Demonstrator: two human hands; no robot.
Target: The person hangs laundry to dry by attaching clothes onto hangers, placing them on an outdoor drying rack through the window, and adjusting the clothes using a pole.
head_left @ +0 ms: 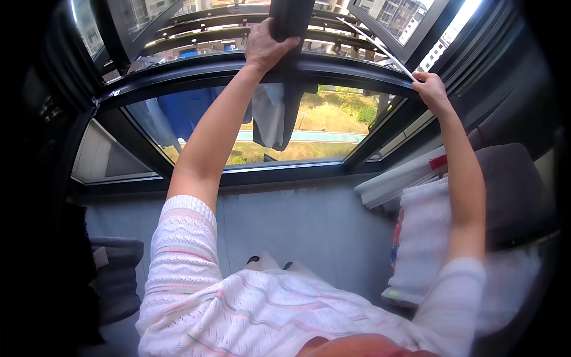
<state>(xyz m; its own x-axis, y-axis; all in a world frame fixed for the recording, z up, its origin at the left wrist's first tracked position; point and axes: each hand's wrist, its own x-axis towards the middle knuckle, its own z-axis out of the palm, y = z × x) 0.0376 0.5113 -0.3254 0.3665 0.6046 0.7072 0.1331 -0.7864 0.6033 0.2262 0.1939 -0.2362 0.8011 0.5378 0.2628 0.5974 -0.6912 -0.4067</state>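
Observation:
My left hand (266, 46) is up against a dark vertical window post (290, 30), its thumb across the front and its fingers at the left side. At the right, my right hand (430, 92) is closed around the lower end of a thin white rod (380, 47). The rod slants up and left, out over the railing outside. Beneath both hands runs the black window frame (357, 70). Dark and grey cloth (275, 119) hangs outside, seen through the lower pane below my left hand.
Open window sashes (399, 24) stand at the upper left and right. Outside are railing bars (205, 30) and blue cloth (187, 113). White cloth (422, 232) and a dark grey padded object (513, 190) are at the right. Dark grey cloth (119, 276) lies at the left above the grey floor (297, 220).

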